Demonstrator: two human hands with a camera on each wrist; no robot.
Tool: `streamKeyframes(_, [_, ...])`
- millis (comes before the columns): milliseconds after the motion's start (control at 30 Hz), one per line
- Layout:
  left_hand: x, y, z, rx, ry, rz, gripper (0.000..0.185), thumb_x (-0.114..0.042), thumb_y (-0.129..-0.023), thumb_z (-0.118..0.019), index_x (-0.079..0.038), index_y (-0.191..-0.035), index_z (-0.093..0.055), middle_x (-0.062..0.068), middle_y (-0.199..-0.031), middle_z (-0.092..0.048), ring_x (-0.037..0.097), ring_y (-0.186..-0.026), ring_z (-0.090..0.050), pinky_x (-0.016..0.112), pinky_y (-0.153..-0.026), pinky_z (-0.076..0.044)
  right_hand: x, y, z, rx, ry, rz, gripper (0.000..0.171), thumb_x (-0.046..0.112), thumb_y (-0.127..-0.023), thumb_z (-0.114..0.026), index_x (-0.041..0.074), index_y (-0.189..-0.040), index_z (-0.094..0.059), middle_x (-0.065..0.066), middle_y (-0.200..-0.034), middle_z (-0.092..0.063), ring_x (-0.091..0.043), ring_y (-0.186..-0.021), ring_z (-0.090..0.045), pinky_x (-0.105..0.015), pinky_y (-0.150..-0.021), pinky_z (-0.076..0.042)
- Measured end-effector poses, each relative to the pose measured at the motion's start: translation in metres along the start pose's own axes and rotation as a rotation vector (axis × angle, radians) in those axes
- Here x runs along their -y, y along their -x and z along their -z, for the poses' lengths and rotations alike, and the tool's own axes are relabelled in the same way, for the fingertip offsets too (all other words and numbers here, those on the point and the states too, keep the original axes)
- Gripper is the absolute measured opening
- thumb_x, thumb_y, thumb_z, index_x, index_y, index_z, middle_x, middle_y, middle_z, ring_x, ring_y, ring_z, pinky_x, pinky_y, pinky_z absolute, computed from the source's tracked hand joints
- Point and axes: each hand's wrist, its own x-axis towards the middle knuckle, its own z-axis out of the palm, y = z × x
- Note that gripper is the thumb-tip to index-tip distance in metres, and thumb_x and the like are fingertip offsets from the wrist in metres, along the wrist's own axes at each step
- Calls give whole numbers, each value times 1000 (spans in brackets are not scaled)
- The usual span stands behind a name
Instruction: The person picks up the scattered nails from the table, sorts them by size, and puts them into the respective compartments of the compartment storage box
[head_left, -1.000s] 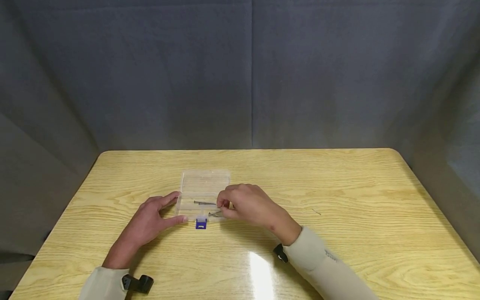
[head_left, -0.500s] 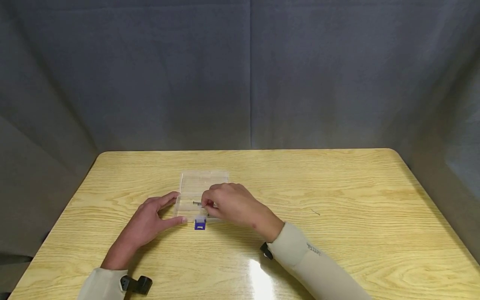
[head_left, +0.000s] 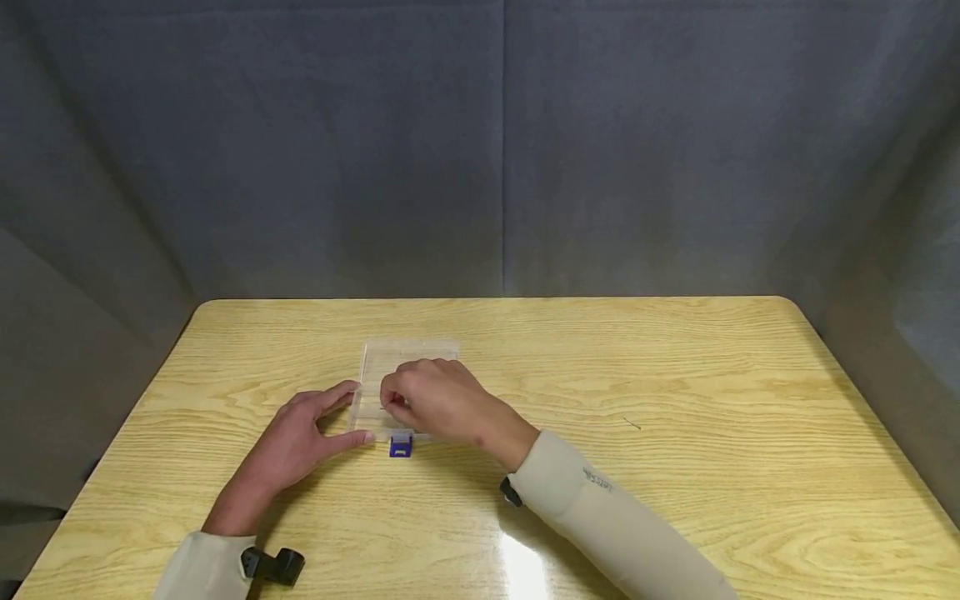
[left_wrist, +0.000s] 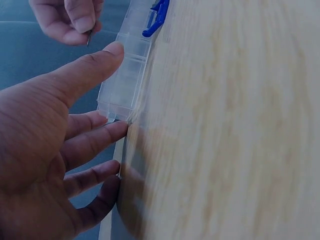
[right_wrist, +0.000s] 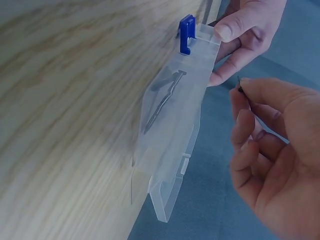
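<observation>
At the near edge of a light wooden table (head_left: 675, 375), a person's two beige sleeves reach in toward a small clear plastic organizer box (head_left: 408, 357) with a blue latch (head_left: 401, 447) facing the wearer. The left hand (head_left: 300, 442) lies at the box's left side, fingers straight and relaxed, the thumb tip touching the near-left corner beside the latch and the fingertips (left_wrist: 117, 131) against the box's side wall, as the left wrist view shows. The right hand (head_left: 431, 400) hovers over the open box with fingers curled, pinching a thin dark nail (right_wrist: 241, 89) between thumb and forefinger; only the nail's head end peeks out of the grip. In the right wrist view another nail (right_wrist: 162, 102) lies inside the box, seen through the clear plastic. Farther right on the tabletop, well apart from both hands, a single thin sliver (head_left: 632, 424) rests alone, too small to identify. Grey cloth (head_left: 480, 150) hangs behind the table.
</observation>
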Motion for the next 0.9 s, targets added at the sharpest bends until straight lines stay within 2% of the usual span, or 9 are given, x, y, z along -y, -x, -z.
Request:
streamKeyframes(500, [-1, 0, 0, 11, -8, 11, 82, -47, -88, -81, 1, -148, -53, 18, -135, -64, 45, -130, -51, 62, -106, -39, 2, -10, -5, 25, -22, -14, 20, 18, -100, -68, 24, -81, -66, 14, -72, -55, -4, -67, -49, -22, -58, -40])
streamKeyframes(700, [1, -1, 0, 13, 6, 2, 80, -46, -88, -82, 1, -147, -54, 19, -135, -64, 43, -129, -53, 61, -105, -41, -2, -5, -1, 13, -30, -32, 14, 14, -99, -67, 21, -88, -72, 13, -76, -59, -5, -67, -50, -22, -60, -42])
streamKeyframes(900, [2, -2, 0, 17, 27, -6, 80, -45, -88, -82, 1, -147, -55, 21, -139, -61, 42, -130, -53, 60, -106, -41, -7, 4, 3, -7, -27, -39, 14, 14, -99, -67, 22, -89, -74, 15, -80, -62, -5, -67, -51, -23, -60, -43])
